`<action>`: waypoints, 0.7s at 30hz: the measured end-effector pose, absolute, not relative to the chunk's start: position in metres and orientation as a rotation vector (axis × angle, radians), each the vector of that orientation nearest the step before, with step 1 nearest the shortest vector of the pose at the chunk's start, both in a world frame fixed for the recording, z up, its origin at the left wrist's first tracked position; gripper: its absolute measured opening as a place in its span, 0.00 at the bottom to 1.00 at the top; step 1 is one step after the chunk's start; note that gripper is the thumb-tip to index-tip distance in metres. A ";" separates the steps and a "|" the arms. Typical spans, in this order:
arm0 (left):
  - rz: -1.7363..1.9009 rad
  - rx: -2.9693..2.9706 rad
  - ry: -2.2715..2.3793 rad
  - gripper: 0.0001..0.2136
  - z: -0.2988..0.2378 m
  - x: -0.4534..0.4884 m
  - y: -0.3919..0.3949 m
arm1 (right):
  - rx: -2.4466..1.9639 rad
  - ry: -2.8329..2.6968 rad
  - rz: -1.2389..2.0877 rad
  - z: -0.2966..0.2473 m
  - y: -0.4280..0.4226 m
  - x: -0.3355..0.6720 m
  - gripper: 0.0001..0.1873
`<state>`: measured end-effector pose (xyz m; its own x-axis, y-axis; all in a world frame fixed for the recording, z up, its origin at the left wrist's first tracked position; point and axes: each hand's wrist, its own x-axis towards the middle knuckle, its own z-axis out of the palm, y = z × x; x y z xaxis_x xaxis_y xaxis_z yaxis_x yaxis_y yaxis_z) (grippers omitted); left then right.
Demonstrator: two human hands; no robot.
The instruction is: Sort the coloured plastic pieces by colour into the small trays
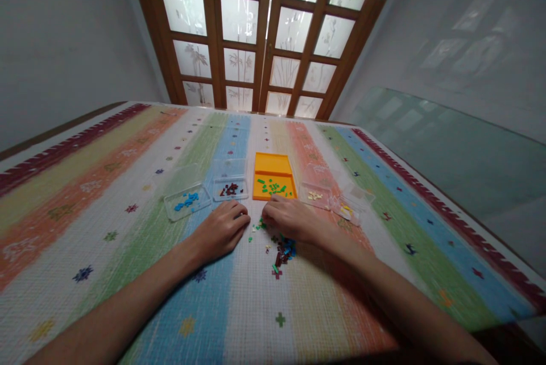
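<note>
My left hand (225, 225) rests on the cloth left of a loose pile of small plastic building bricks (282, 251), its fingers curled in and their tips partly hidden. Over the pile's far end, my right hand (290, 217) is bent with fingers drawn together near the front edge of an orange box (273, 164). Whatever either hand may hold is too small or covered. Green bricks (275, 187) lie inside the orange box. The pile mixes brown, blue and green bricks, and a few green ones (251, 239) lie between my hands.
Left of the orange box stand open clear boxes with brown bricks (231, 189) and blue bricks (186, 202). On its right are clear boxes with cream bricks (314, 196) and yellow bricks (346, 209). A striped tablecloth (187, 274) covers the table; wooden glazed doors (262, 29) stand beyond.
</note>
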<state>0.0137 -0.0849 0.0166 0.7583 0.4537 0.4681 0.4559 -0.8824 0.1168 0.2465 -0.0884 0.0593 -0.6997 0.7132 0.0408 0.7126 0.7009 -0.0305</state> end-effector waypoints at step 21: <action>-0.806 -2.959 -0.753 0.09 0.017 0.014 -0.085 | -0.971 -2.439 0.189 0.049 -0.083 0.261 0.05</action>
